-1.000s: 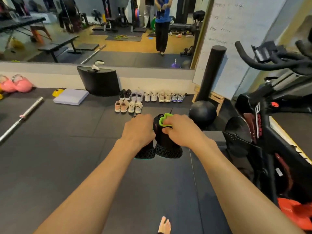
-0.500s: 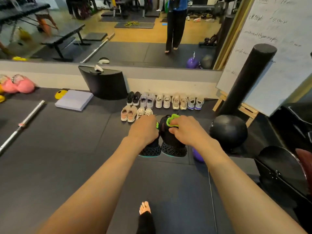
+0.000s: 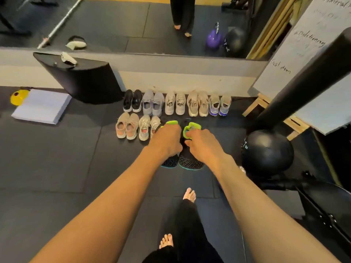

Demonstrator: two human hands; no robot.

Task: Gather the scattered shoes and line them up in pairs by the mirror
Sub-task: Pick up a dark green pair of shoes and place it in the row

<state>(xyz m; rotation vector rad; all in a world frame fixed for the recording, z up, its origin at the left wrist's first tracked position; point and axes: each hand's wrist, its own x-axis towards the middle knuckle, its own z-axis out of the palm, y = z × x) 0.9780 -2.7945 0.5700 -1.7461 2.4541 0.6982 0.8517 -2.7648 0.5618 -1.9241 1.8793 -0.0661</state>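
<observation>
a: what were the hands doing?
b: the left hand (image 3: pixel 167 142) was curled over the collar of the left black shoe (image 3: pixel 169 162). the right hand (image 3: pixel 204 146) pinched the lime-green collar of the right black shoe (image 3: pixel 190 162). each was clamped on its own shoe, and the two hands were close side by side.
a: and where was that pair?
b: the two shoes were side by side, heels toward the person and toes toward the mirror (image 3: pixel 133 25). they were at the right end of the front row, just beside the silver pair (image 3: pixel 148 127). whether the soles sat on the floor (image 3: pixel 57 168), i couldn't tell.
a: what else was lined up?
b: the pink pair (image 3: pixel 126 126) stood left of the silver one. behind them, against the low wall (image 3: pixel 190 76) under the mirror, stood five pairs: the black pair (image 3: pixel 133 100), the lilac-grey pair (image 3: pixel 153 102), the white pair (image 3: pixel 174 102), the beige pair (image 3: pixel 197 104) and the purple-soled pair (image 3: pixel 220 105).
a: anything nearby?
b: a black medicine ball (image 3: pixel 267 150) lay to the right, with a black roller (image 3: pixel 303 78) leaning above it in front of a whiteboard (image 3: pixel 313 44). a black foam block (image 3: pixel 81 78) stood left of the back row. further left were a pale pad (image 3: pixel 41 106) and a yellow cone (image 3: pixel 18 96).
</observation>
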